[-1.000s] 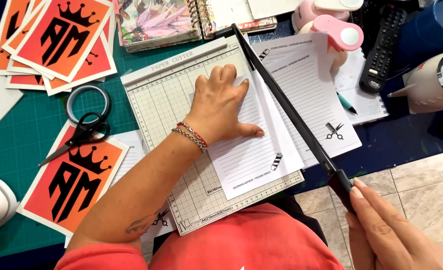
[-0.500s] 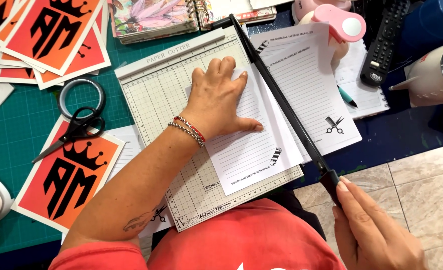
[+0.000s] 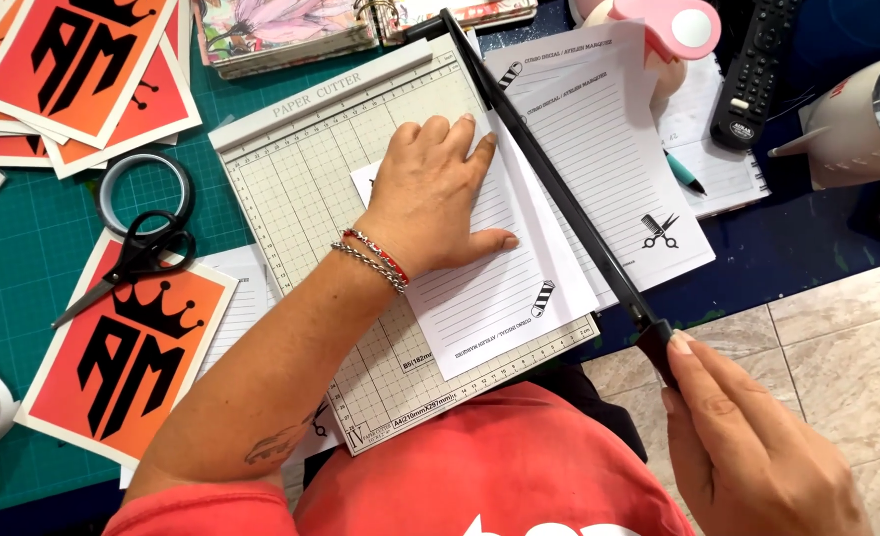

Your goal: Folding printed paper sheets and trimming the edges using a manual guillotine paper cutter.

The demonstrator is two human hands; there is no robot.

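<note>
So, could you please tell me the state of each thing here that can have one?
Cutter arm: lowered close along the board edge, over the sheets.
Lined sheets: flat on the cutter board, pinned down.
Left hand: pressed flat on the sheets.
Right hand: gripping the arm's handle.
Scissors: closed, lying on an orange card.
Ring binder: open.

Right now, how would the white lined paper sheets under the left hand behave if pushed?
The white lined paper sheets look thin and floppy, their right edges fanning by the black cutter blade arm. They would probably slide on the grid board unless the left hand presses.
</note>
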